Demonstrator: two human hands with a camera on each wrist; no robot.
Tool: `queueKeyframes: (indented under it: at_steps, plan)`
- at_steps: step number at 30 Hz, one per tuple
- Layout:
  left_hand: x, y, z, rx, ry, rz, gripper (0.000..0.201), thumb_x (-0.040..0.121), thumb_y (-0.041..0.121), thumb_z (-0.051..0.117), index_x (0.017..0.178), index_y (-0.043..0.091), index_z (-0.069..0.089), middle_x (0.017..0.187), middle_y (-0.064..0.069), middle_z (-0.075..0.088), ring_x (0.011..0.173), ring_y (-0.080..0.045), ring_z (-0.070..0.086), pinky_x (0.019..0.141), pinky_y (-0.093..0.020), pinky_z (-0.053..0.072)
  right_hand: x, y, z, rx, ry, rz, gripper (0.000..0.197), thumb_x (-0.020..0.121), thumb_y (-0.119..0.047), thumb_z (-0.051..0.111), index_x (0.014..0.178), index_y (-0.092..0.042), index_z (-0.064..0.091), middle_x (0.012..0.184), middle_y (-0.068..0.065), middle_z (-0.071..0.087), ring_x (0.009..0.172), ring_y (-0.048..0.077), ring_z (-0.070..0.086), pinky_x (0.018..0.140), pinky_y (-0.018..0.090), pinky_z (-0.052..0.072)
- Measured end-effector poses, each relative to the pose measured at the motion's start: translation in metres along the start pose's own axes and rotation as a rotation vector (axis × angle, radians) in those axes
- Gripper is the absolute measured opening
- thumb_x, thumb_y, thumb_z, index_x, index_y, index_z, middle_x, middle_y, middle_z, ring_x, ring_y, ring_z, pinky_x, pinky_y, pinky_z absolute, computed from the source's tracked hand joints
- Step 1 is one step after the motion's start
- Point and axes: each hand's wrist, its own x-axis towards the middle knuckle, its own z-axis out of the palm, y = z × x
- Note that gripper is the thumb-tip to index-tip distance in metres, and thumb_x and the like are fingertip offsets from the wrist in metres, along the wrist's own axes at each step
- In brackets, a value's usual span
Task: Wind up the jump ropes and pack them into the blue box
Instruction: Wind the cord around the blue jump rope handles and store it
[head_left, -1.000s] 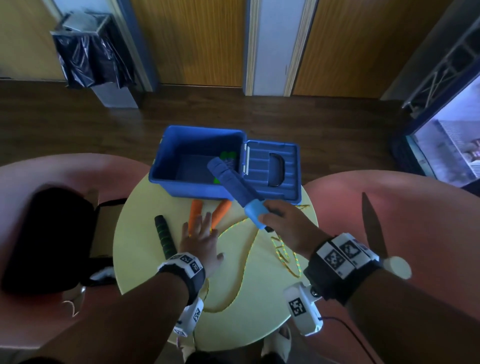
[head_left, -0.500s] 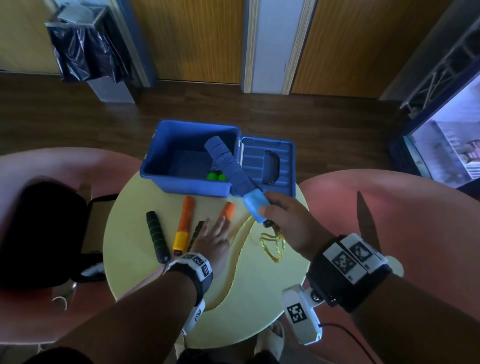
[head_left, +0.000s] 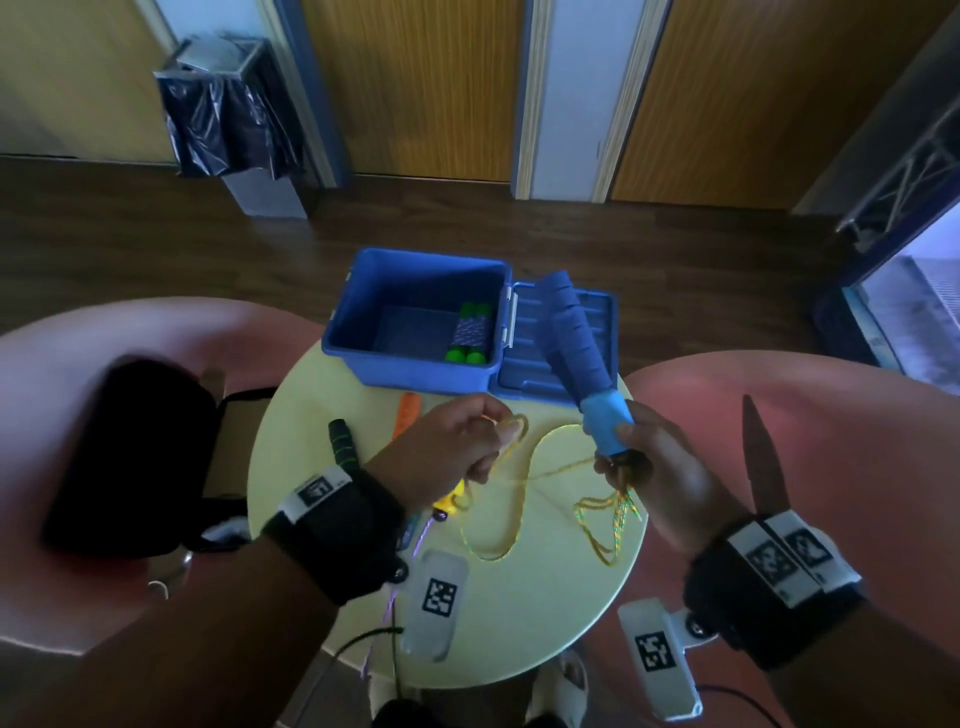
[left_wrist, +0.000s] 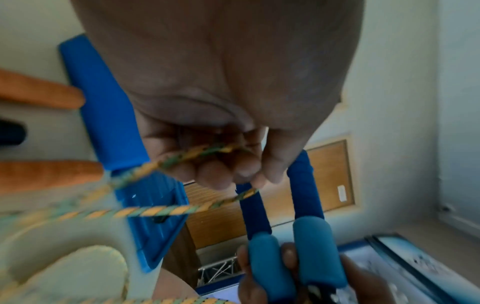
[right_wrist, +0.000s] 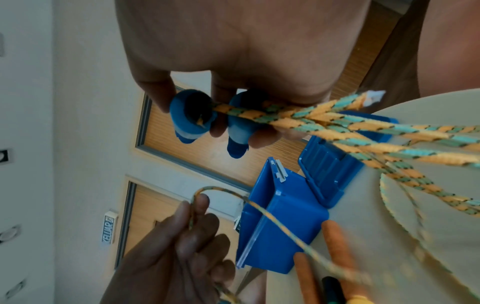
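Note:
My right hand grips the two blue handles of a jump rope side by side, raised over the box lid. Its yellow-green cord hangs from the handle ends in loops onto the round table. My left hand pinches a bend of that cord above the table. The open blue box at the table's far edge holds one wound rope with green handles.
Orange handles and a black-green handle of other ropes lie on the table left of my left hand. Pink seats flank the table; a black bag lies on the left one. A bin stands far back.
My left hand lifted off the table and took hold of the yellow-green cord. My right hand swung the blue handles rightward, from over the box to over its lid.

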Motion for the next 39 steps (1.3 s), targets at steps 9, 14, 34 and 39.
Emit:
queueKeyframes:
  at_steps: [9,14,34,39]
  plan:
    - [-0.059,-0.015,-0.028,0.400,-0.301,-0.064,0.009,0.091,0.031,0.061,0.096,0.035,0.068,0.067,0.013,0.054,0.064,-0.007,0.052,0.064,-0.030,0.045,-0.034,-0.015,0.006,0.087,0.159,0.024,0.029,0.063,-0.046,0.063,0.080,-0.024,0.071,0.084,0.024,0.055,0.071,0.033,0.041,0.062,0.041,0.029]
    - [-0.084,-0.022,-0.029,0.620,-0.380,-0.025,0.013,0.087,0.038,0.053,0.091,0.038,0.066,0.065,0.024,0.059,0.061,0.003,0.051,0.068,-0.027,0.045,-0.083,-0.015,-0.004,0.000,0.189,0.194,0.054,0.058,-0.042,0.069,0.091,0.000,0.065,0.080,0.020,0.051,0.057,0.022,0.048,0.057,0.034,0.030]
    - [-0.138,-0.025,0.079,0.698,-0.200,0.029,0.033,0.092,0.042,0.062,0.124,0.039,0.057,0.131,0.022,0.056,0.124,0.010,0.048,0.101,-0.016,0.036,-0.173,-0.051,-0.002,-0.231,-0.330,0.121,0.074,0.057,-0.051,0.063,0.109,0.000,0.066,0.082,0.008,0.064,0.072,0.018,0.058,0.067,0.027,0.044]
    - [-0.149,-0.003,0.129,0.182,-0.079,0.050,0.039,0.088,0.018,0.063,0.125,0.030,0.056,0.119,0.019,0.068,0.117,0.007,0.057,0.095,-0.015,0.043,-0.181,-0.038,0.000,0.020,-0.232,-0.028,0.080,0.063,-0.047,0.060,0.117,0.012,0.056,0.090,0.028,0.059,0.082,0.035,0.055,0.081,0.044,0.037]
